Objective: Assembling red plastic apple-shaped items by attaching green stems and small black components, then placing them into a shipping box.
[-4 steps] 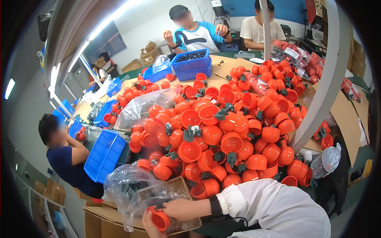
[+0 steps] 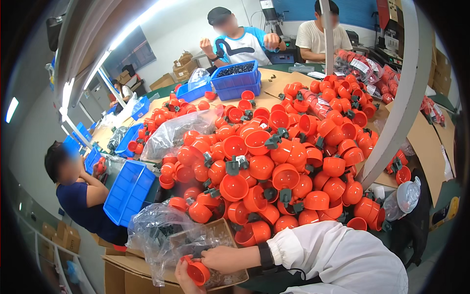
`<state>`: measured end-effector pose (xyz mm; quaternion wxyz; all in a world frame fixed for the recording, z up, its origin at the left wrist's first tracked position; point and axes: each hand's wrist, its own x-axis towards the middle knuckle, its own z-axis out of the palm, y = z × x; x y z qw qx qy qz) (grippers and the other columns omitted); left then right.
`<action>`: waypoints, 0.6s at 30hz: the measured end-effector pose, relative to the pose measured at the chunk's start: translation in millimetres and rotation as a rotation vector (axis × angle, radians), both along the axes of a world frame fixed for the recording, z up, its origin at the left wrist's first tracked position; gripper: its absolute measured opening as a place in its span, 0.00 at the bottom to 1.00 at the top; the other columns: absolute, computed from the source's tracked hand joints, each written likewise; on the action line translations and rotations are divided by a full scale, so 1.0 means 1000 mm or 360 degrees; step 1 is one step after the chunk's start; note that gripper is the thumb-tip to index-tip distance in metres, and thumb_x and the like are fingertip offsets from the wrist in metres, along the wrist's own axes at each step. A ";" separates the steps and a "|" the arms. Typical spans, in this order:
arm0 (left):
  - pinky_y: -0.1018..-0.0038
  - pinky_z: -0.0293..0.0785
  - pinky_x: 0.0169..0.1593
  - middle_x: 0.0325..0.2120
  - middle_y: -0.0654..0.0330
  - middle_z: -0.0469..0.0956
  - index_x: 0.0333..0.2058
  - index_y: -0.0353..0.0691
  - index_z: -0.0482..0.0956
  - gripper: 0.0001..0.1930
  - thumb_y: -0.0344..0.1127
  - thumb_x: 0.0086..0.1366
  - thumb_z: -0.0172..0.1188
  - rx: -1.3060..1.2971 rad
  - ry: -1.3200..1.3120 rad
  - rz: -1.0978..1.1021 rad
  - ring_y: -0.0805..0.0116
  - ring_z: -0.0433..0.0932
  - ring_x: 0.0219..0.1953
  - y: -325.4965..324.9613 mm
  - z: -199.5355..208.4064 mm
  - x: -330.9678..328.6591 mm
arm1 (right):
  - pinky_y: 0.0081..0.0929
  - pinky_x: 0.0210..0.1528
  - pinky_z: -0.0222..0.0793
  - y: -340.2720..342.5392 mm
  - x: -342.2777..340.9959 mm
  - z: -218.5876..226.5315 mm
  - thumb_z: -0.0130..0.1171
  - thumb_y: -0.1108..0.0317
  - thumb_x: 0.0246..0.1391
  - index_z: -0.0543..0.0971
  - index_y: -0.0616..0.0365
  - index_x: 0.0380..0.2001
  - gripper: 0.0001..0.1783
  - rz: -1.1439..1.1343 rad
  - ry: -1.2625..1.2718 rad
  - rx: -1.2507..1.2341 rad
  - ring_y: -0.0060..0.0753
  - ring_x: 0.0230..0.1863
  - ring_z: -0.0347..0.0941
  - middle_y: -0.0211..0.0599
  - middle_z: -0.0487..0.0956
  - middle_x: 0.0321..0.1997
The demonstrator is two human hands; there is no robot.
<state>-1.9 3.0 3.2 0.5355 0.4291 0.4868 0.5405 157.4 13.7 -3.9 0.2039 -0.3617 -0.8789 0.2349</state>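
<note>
**Close quarters, with little margin for a slip**

A heap of red cups (image 2: 261, 166) with dark green fittings fills the middle of the view, piled loosely; a knock to its near edge could set cups rolling, the likeliest cause being the white sleeve (image 2: 338, 250), which lies right up against it; the blue tray (image 2: 129, 191) sits askew on the left, just beside a co-worker (image 2: 85, 203) in dark blue, whose elbow could nudge it; the clear plastic bag (image 2: 161, 223) droops over the left part of the cardboard box (image 2: 221, 229), and its slack film could snag a finger or drag things with it if caught.

The right hand (image 2: 224, 258) reaches over the box, fingers bunched together by a small dark part (image 2: 201, 251); whether they are clamped on it I cannot tell, and if that grip is slight the part could drop among the bag's folds and be hard to find; the left hand (image 2: 184, 278) is closed on a red cup (image 2: 198, 273), held low over the near left of the box, mouth showing to the camera; its smooth, glossy wall could twist in the fingers if pushed off-centre.
</note>
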 end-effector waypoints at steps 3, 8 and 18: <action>0.75 0.73 0.33 0.26 0.54 0.76 0.37 0.33 0.72 0.17 0.43 0.61 0.49 0.0005 -0.0002 0.0004 0.67 0.76 0.29 0.000 0.002 0.000 | 0.37 0.35 0.71 0.002 -0.001 0.001 0.64 0.76 0.30 0.74 0.67 0.30 0.17 0.0010 -0.0030 -0.0013 0.48 0.36 0.72 0.47 0.71 0.35; 0.75 0.72 0.34 0.26 0.54 0.76 0.37 0.33 0.72 0.17 0.43 0.61 0.49 0.0000 -0.0004 0.0012 0.67 0.76 0.29 -0.001 0.003 0.002 | 0.37 0.37 0.72 0.000 0.001 0.005 0.64 0.76 0.30 0.75 0.67 0.28 0.15 0.0004 0.0007 0.0009 0.49 0.36 0.74 0.50 0.73 0.35; 0.75 0.72 0.34 0.26 0.54 0.76 0.37 0.32 0.72 0.17 0.43 0.61 0.49 0.0003 -0.0032 0.0007 0.67 0.75 0.29 -0.002 0.003 0.003 | 0.36 0.37 0.72 -0.001 0.002 0.003 0.62 0.77 0.32 0.75 0.67 0.29 0.15 0.0011 -0.0018 0.0030 0.49 0.36 0.74 0.50 0.73 0.35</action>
